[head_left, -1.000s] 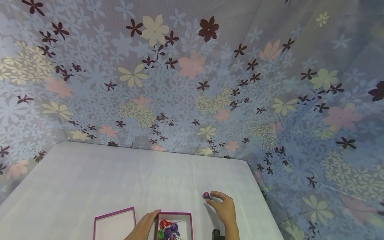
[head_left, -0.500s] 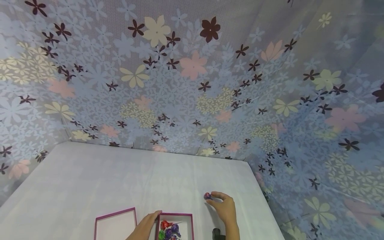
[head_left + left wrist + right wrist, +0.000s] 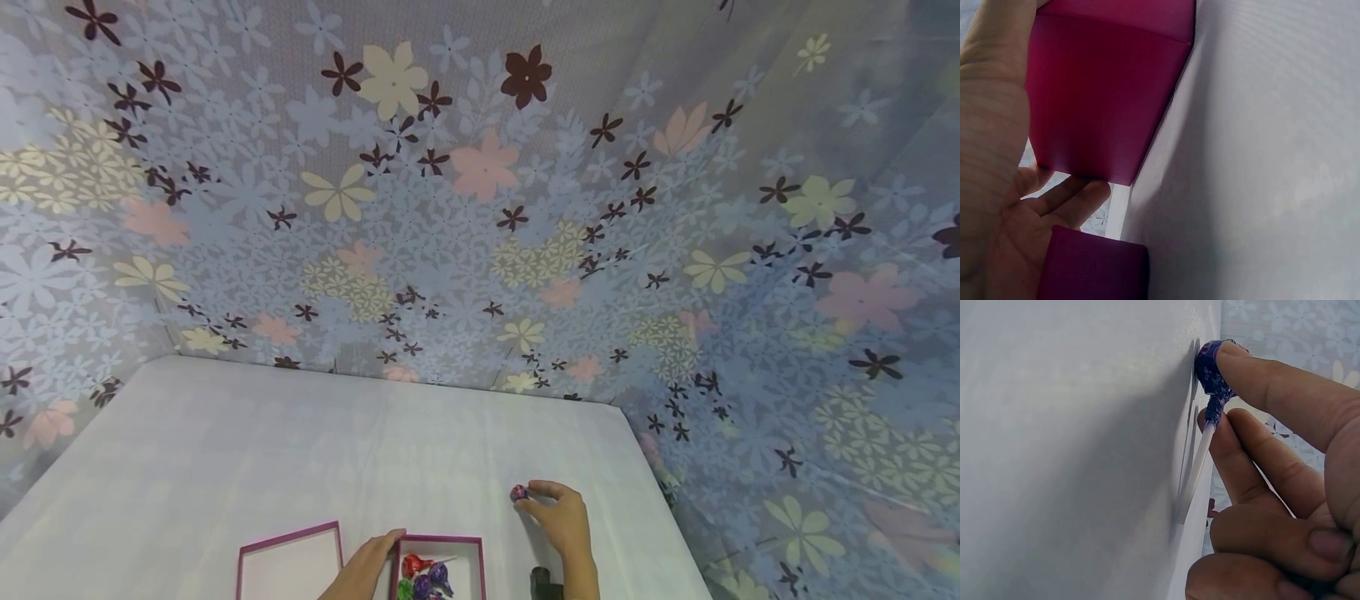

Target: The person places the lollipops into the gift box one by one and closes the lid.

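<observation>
Between the thumb and a finger of my right hand (image 3: 564, 525) is a lollipop (image 3: 519, 492) in a dark blue-purple wrapper. The right wrist view shows the lollipop (image 3: 1213, 372) with its white stick slanting down close to the white tabletop. My left hand (image 3: 367, 567) holds the far left corner of a magenta-rimmed box (image 3: 438, 537). In the left wrist view, fingers (image 3: 1088, 201) bend at the end of the box's magenta wall (image 3: 1104, 94). Inside the box lie several lollipops, among them a red one (image 3: 414, 565), a purple one (image 3: 438, 573) and a green one (image 3: 405, 588).
Left of my left hand lies a second magenta-rimmed tray (image 3: 291, 536) with a pale inside. A black object (image 3: 540, 581) shows beside my right wrist. The white table (image 3: 337, 442) ends at a flower-patterned cloth (image 3: 450, 275) behind and to the right.
The head view has shifted very slightly. My right hand still pinches the lollipop in nearly the same place, and my left hand stays at the box.
</observation>
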A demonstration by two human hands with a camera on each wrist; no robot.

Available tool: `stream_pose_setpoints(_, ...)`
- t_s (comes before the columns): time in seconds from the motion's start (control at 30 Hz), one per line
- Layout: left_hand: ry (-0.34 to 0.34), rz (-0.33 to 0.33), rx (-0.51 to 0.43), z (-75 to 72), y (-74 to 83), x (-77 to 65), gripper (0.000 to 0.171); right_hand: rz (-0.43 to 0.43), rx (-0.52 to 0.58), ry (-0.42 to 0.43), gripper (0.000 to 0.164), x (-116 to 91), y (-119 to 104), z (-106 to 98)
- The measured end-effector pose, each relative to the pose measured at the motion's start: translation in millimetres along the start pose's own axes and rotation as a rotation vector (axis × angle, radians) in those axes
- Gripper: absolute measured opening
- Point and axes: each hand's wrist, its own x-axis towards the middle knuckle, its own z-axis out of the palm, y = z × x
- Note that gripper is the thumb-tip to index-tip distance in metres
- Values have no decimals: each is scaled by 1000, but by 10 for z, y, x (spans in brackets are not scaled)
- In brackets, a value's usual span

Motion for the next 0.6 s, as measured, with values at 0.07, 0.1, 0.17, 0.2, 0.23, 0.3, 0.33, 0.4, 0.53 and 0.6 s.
stream_pose_setpoints(0.07, -13, -18, -11, -3, 1, 0, 87, 0, -9, -3, 36, 11, 9, 8)
stream_pose_setpoints(0.1, -19, -25, -16, -5, 3, 0, 87, 2, -8, -5, 36, 17, 11, 10)
stream_pose_setpoints(0.17, -24, -31, -19, -4, 3, 1, 87, 6, -11, -9, 36, 24, 13, 11)
stream_pose_setpoints(0.2, -22, -27, -17, -2, 0, 2, 87, 8, -14, -10, 36, 27, 15, 12)
stream_pose_setpoints(0.23, -16, -20, -13, 0, -3, 2, 86, 11, -15, -12, 35, 28, 15, 13)
stream_pose_setpoints(0.3, 5, 5, 3, 8, -10, 3, 86, 15, -14, -15, 34, 27, 10, 13)
stream_pose_setpoints(0.33, 13, 13, 8, 11, -12, 3, 86, 17, -15, -16, 33, 26, 8, 15)
stream_pose_setpoints(0.4, 24, 24, 14, 12, -12, 6, 85, 19, -13, -16, 31, 25, 6, 21)
stream_pose_setpoints(0.53, 0, -20, -10, 4, 14, 9, 87, 31, -11, -14, 30, 18, -8, 29)
stream_pose_setpoints(0.6, -14, -42, -19, 0, 29, 11, 88, 27, -12, -12, 31, 11, -20, 28)
